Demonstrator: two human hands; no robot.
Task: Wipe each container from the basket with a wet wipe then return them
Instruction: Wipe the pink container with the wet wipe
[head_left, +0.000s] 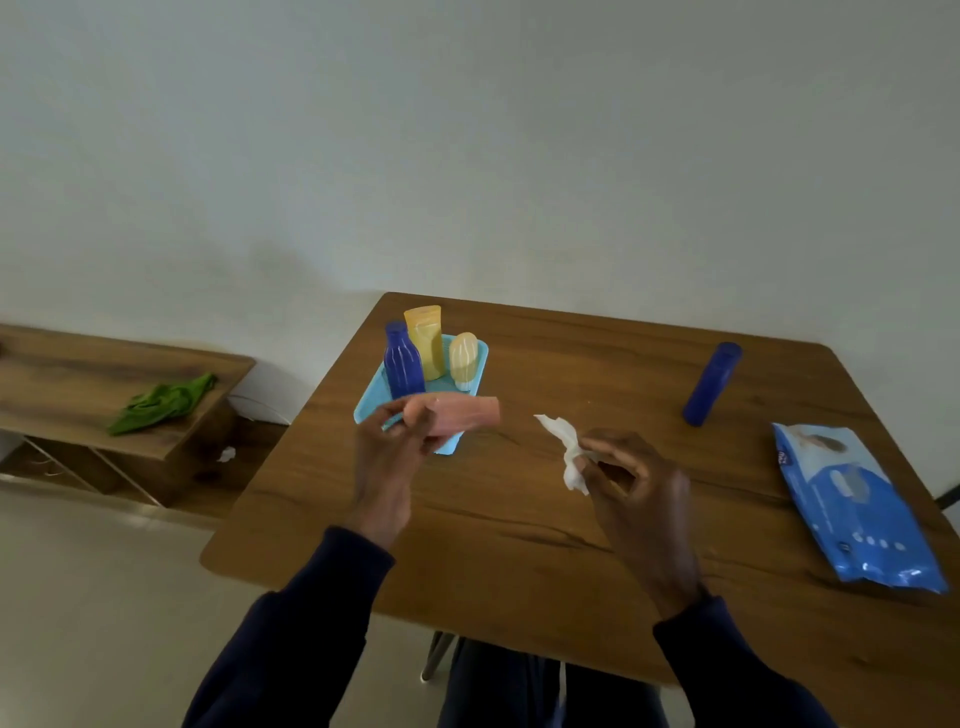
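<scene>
Two grips: left fingers (396, 418) clamp pink tube (462, 412), right fingers (618, 460) pinch wipe (569, 448); pack (852, 512) print seemingly illegible.

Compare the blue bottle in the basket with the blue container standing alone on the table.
Place: the blue bottle stands in the light blue basket; the blue container stands alone on the table, near the wipes pack. Shape: the blue bottle has shoulders, a narrower neck and a ribbed body; the blue container is a slim straight cylinder. Both are dark blue, upright and not held.
</scene>
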